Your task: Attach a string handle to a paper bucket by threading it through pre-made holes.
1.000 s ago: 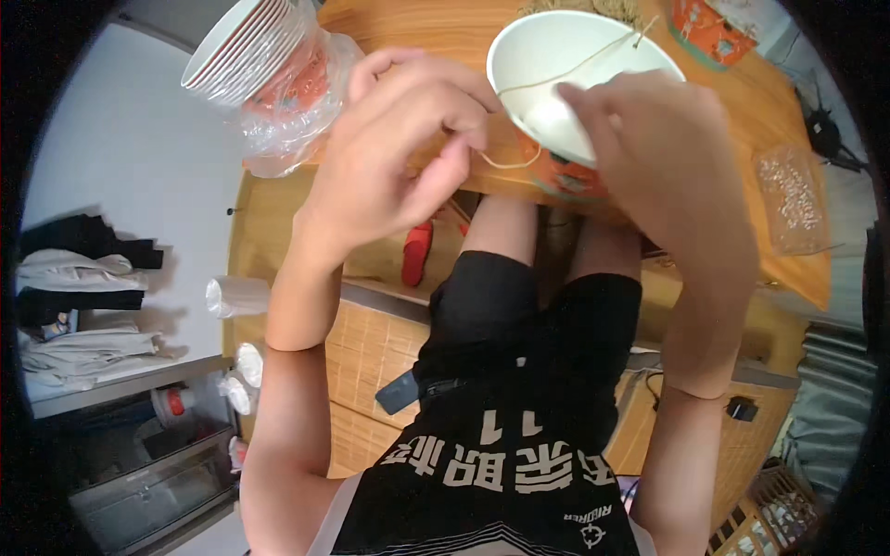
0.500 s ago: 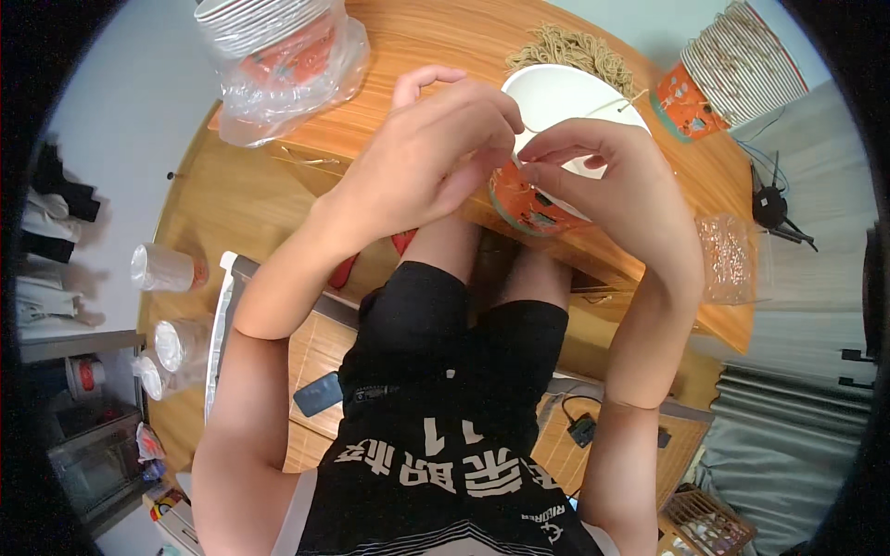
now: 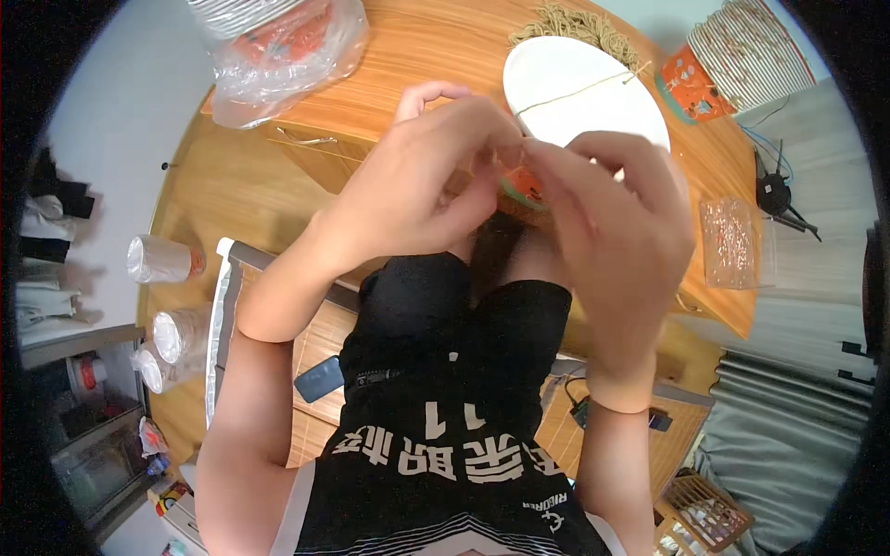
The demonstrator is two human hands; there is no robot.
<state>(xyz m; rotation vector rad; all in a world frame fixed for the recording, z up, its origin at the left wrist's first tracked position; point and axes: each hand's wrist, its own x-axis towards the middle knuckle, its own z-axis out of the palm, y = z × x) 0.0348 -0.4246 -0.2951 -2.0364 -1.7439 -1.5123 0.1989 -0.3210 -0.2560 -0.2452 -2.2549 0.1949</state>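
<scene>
Both hands were up at the near rim of an orange paper bucket (image 3: 561, 65), white inside, which sat on the wood table (image 3: 426, 60) just beyond the fingertips. Left hand (image 3: 428, 176): thumb and index drawn in narrow, pinch-like, little finger lifted off. Right hand (image 3: 632, 208): fingers curled, tips also narrow and close to the left ones; blurred. Couldn't tell whether either pinch had anything in it, contact spot was hidden.

Thin tan cord (image 3: 579, 91) crossed the bucket mouth, from the rim just past the left fingertips to the far rim, up and right of the fingers.

Around the fingers: bundle of tan cord (image 3: 579, 32) beyond the bucket. Plastic-wrapped bucket stack (image 3: 287, 56) well to the left and farther out. Second bucket stack (image 3: 742, 69), cords draped over it, far right. Black device (image 3: 775, 193) with cables right of the right fingers, clear box (image 3: 728, 246) of small bits nearer. Phone (image 3: 319, 379) lay well back from the left fingers, beside the person's shorts (image 3: 417, 315).
</scene>
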